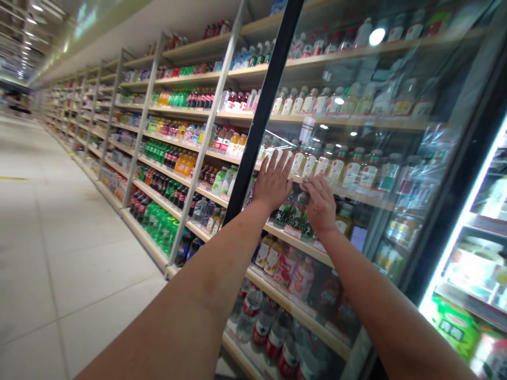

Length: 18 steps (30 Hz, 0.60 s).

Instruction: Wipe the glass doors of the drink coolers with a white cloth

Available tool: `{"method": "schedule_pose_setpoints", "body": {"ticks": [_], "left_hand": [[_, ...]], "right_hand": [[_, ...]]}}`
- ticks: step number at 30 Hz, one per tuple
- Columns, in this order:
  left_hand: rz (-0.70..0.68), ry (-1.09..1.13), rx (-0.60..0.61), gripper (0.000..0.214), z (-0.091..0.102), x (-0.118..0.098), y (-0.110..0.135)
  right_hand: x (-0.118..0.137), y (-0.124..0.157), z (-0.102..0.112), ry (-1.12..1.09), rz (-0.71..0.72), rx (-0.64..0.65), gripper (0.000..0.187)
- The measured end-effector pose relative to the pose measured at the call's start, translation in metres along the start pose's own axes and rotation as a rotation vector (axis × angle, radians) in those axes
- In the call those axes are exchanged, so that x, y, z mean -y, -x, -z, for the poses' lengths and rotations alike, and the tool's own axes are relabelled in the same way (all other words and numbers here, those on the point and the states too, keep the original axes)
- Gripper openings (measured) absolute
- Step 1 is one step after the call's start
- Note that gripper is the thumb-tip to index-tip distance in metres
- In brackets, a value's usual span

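A glass door with a black frame stands across the right half of the head view. My left hand lies against the glass near its left edge, fingers spread out and nothing in them. Just right of it, my right hand is at the glass with its fingers bent and pressed together. A small pale patch shows by its fingertips; whether it is something held I cannot make out. Through the glass, bottles with white labels line a shelf behind both hands.
Wooden shelves of drinks run far back to the left, between grey uprights. Pale floor tiles stretch along them. At the right edge is a lit cooler with a green package.
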State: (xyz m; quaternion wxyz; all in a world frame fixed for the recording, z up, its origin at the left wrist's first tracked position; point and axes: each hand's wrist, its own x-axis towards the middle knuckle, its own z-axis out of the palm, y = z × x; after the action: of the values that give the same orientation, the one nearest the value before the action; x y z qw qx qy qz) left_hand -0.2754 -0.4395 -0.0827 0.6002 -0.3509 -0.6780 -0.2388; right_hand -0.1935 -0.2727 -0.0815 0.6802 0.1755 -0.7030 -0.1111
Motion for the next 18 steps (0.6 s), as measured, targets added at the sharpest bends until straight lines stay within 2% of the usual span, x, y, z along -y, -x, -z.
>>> {"method": "schedule_pose_setpoints", "body": {"ticks": [3, 6, 9, 13, 18], "left_hand": [[0.0, -0.015, -0.001, 0.063, -0.003, 0.001, 0.0], [-0.005, -0.03, -0.02, 0.063, -0.004, 0.001, 0.0], [-0.013, -0.033, -0.02, 0.062, -0.002, 0.001, 0.0], [-0.001, -0.024, 0.011, 0.063, 0.0, 0.0, 0.0], [0.0, -0.012, 0.002, 0.063, -0.001, 0.001, -0.001]], "right_hand": [[-0.004, 0.003, 0.002, -0.012, -0.001, 0.023, 0.043], [-0.004, 0.004, 0.0, -0.014, -0.068, -0.061, 0.043], [-0.005, 0.005, -0.002, -0.001, -0.065, -0.11, 0.042], [-0.013, -0.017, -0.001, -0.004, -0.087, -0.068, 0.042], [-0.016, -0.04, -0.002, -0.001, -0.165, -0.122, 0.044]]}}
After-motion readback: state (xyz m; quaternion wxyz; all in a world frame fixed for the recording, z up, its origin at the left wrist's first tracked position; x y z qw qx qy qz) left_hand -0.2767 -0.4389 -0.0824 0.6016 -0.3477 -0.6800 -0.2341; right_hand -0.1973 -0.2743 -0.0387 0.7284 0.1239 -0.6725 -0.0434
